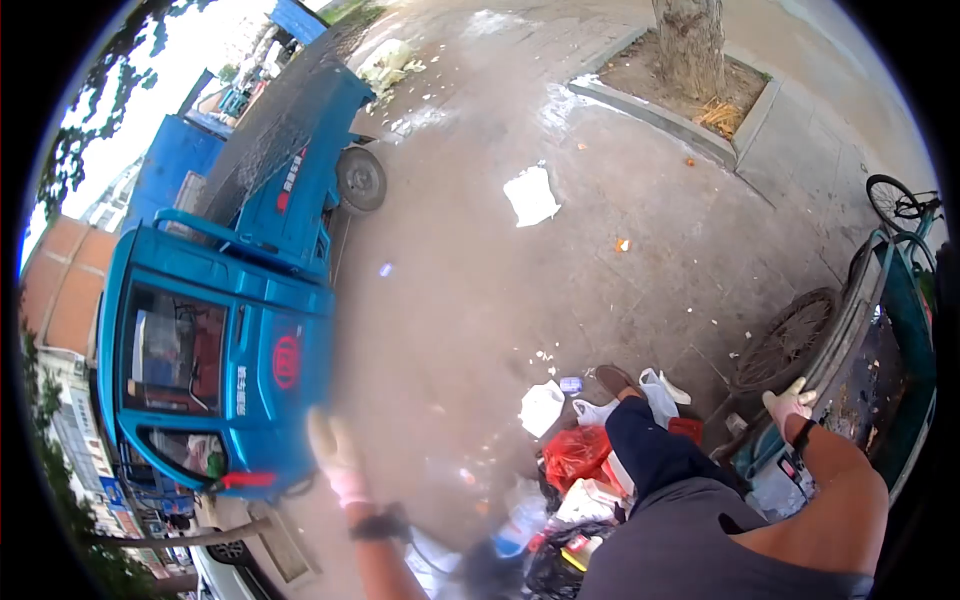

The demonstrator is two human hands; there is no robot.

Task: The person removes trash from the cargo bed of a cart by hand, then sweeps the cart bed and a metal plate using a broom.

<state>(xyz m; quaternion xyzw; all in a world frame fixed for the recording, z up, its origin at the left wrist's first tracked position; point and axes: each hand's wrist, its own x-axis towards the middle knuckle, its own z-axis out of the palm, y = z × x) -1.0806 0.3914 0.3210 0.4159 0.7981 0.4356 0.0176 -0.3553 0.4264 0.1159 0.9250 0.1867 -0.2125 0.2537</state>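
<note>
My left hand (337, 458), in a pale glove, is stretched out over the pavement near the front of the blue truck (270, 350); it is blurred and holds nothing I can see. My right hand (790, 405), gloved too, rests on the rim of the green cart (850, 345), its fingers bent over the edge. Between my arms, beside my legs, lies a pile of rubbish with a red plastic bag (577, 455), a black bag (553, 570) and white bags. My shoe (616, 380) stands next to a white bag (658, 398).
A cart wheel (790, 340) and a bicycle (895, 203) are at the right. A tree (690, 50) grows in a kerbed bed at the top. White sheets (531, 196) and small scraps lie scattered on the pavement. A white car (225, 575) shows at lower left.
</note>
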